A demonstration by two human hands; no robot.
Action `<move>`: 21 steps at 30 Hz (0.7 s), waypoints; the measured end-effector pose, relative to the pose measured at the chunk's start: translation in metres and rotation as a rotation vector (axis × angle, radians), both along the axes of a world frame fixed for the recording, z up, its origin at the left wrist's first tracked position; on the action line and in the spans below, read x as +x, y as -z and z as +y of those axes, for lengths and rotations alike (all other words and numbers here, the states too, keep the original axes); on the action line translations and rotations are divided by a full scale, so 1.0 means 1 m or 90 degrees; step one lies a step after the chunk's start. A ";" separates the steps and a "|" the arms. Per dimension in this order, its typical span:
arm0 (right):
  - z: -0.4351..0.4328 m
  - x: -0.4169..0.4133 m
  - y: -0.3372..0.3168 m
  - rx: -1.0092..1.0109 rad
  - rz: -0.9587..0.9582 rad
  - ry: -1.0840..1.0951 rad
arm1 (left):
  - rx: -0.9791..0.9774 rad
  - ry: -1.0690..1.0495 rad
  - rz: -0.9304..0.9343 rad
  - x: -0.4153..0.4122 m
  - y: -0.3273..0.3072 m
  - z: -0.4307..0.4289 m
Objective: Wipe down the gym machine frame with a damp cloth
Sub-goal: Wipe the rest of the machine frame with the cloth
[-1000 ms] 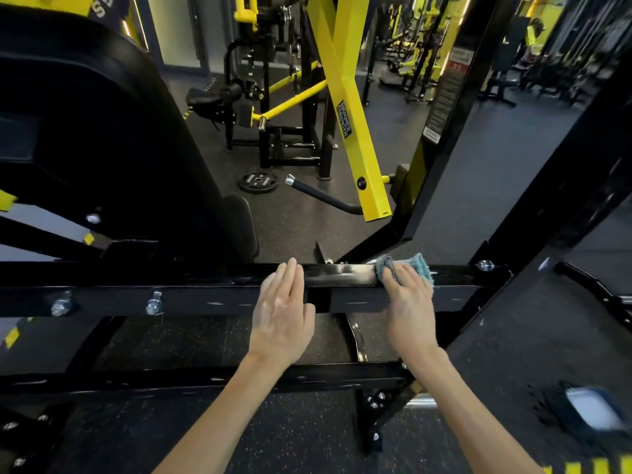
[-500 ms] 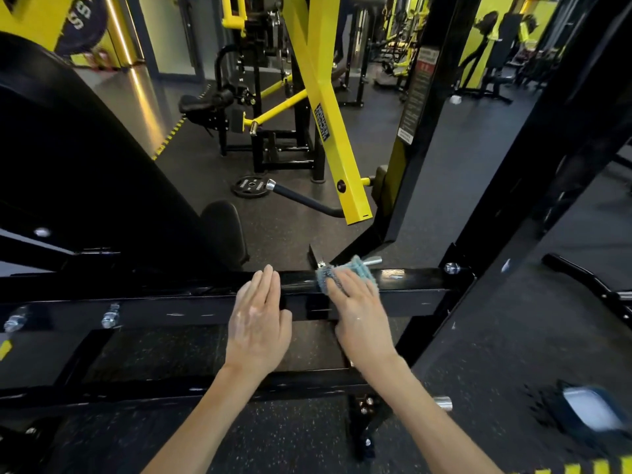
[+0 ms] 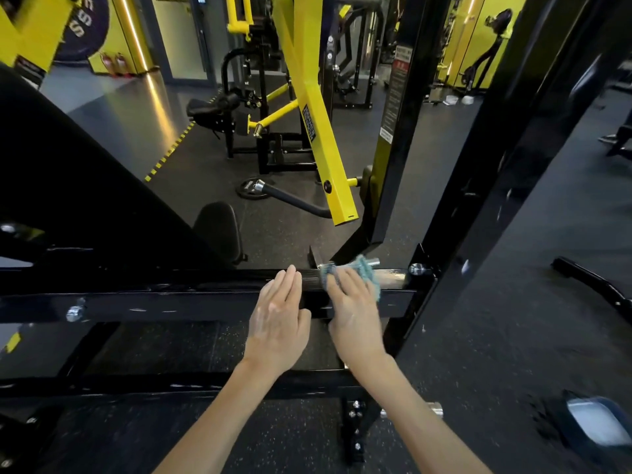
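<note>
**Head view: black machine frame, both hands at work.**

- **Frame:** The horizontal frame bar (image 3: 171, 304) runs from 9 o'clock to 3 o'clock across mid-view. It ends at a black upright (image 3: 496, 186) that climbs toward 1 o'clock.
- **Left hand:** The left hand (image 3: 278, 323) lies palm down on the bar. Its fingers are straight and side by side, with the tips at the bar's far edge. Its grip is slack and holds nothing.
- **Right hand:** Just beside it, at its 3 o'clock, the right hand (image 3: 355, 316) presses a blue-green cloth (image 3: 364, 270) onto the bar's top face with flat fingers. This grip is also uncurled, though motion blur softens the fingertips.
- **Cloth:** It lies bunched at the bar's far edge and shows past the right fingertips at 12 o'clock and past the hand's outer side.
- **Bolts:** 1 bolt head (image 3: 416, 269) sits between the cloth and the upright. A 2nd bolt (image 3: 76, 313) marks the bar's near face toward 9 o'clock, and the bar's top edge runs unbroken from the left hand toward it.
- **Lower crossbar:** A lower crossbar (image 3: 171, 383) lies parallel at 6 o'clock, beneath both forearms.
- **Beyond the bar:** At 12 o'clock a yellow arm (image 3: 318, 114) slants down toward the rubber floor (image 3: 513, 336). A weight plate (image 3: 251, 189) lies flat at its 9 o'clock.
- **Floor:** It spreads wide beyond the upright toward 3 o'clock.
</note>
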State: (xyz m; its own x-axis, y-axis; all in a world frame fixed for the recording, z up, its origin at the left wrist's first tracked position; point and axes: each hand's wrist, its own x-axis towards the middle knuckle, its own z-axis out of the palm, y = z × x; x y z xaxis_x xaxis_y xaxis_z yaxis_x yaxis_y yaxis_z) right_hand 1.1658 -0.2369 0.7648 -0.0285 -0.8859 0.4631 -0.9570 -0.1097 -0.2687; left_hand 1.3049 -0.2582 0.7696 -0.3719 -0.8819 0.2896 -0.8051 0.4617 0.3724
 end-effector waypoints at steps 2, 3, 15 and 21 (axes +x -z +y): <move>-0.006 0.014 -0.008 -0.010 -0.082 -0.059 | 0.039 0.001 0.030 0.002 -0.005 0.000; -0.008 0.017 -0.013 -0.011 -0.128 -0.079 | 0.068 0.000 0.040 0.004 -0.007 -0.001; 0.008 0.029 -0.049 0.042 -0.758 -0.004 | 0.555 0.036 0.737 -0.012 -0.050 -0.001; 0.024 0.032 -0.065 0.126 -0.958 -0.147 | 0.578 -0.014 0.822 -0.008 -0.062 -0.002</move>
